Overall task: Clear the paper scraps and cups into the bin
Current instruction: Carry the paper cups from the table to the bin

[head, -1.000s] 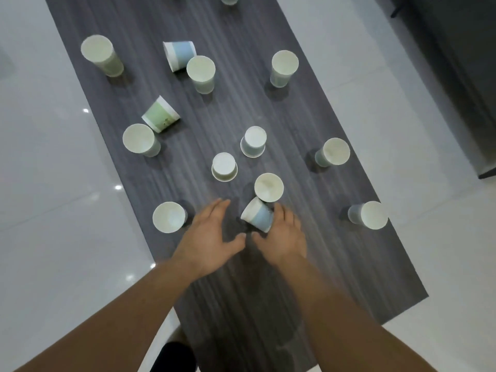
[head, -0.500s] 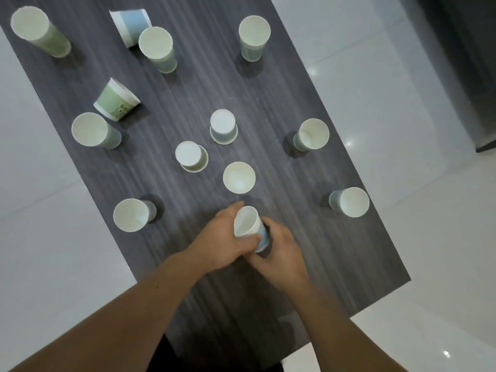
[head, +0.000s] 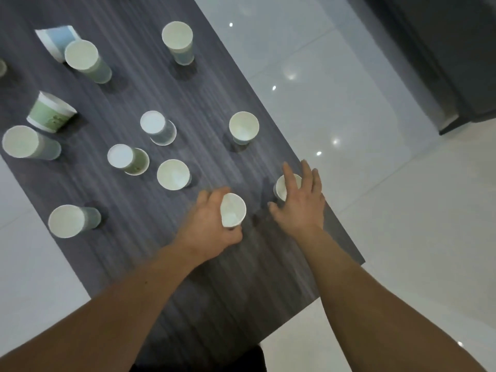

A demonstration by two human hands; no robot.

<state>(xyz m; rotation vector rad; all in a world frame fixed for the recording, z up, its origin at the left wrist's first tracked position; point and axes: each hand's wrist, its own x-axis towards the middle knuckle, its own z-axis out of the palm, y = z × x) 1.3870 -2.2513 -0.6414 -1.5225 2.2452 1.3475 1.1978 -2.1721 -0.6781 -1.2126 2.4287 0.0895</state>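
Several paper cups stand or lie on a dark wooden table (head: 241, 291). My left hand (head: 212, 224) grips one upright cup (head: 233, 210) near the table's middle front, fingers curled round its side. My right hand (head: 300, 200) hovers with spread fingers over another cup (head: 282, 187) close to the table's right edge, partly hiding it; whether it touches the cup is unclear. Just left of my left hand stands an open cup (head: 173, 174). No bin or paper scraps are in view.
Two upside-down cups (head: 158, 127) (head: 126, 159) sit behind the hands, and an upright cup (head: 243, 128) stands further right. A green cup (head: 49, 112) lies on its side at the left. White glossy floor (head: 402, 210) surrounds the table; dark furniture (head: 456, 63) stands at the upper right.
My right hand let go of the shared cup and moved right over the cup by the table edge. My left hand now holds the first cup alone. The view shifted.
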